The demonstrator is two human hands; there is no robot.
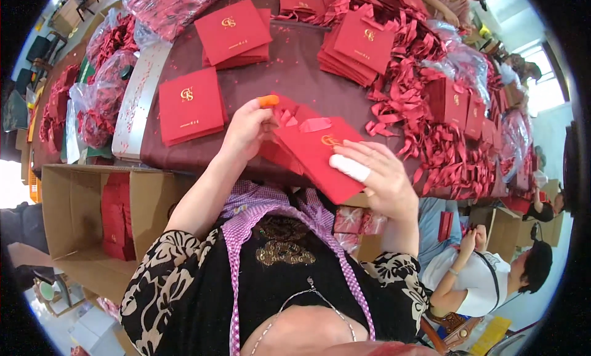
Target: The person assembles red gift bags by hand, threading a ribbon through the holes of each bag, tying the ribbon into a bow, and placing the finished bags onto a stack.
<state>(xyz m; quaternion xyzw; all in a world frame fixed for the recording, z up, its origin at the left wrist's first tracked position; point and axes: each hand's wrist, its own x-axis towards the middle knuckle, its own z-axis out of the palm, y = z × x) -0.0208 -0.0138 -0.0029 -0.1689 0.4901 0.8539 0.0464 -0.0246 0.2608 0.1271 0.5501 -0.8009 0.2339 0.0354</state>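
Above the near edge of the table, a flat red gift bag (317, 149) with a gold emblem and pink-red ribbon near its top is held at a slant between both hands. My left hand (246, 129), an orange cover on one fingertip, pinches the bag's upper left edge. White wrapping covers a finger of my right hand (383, 174), which grips the bag's lower right side with the fingers over its front. Left of my hands lies a stack of similar red bags (192, 106). Another stack (233, 32) sits farther back.
A third bag stack (360, 45) stands at the back right, beside a heap of red ribbons (400, 103). An open cardboard box (68, 214) holding red packs is at my lower left. Plastic-wrapped bundles (108, 103) lie far left. A seated co-worker (474, 276) is at right.
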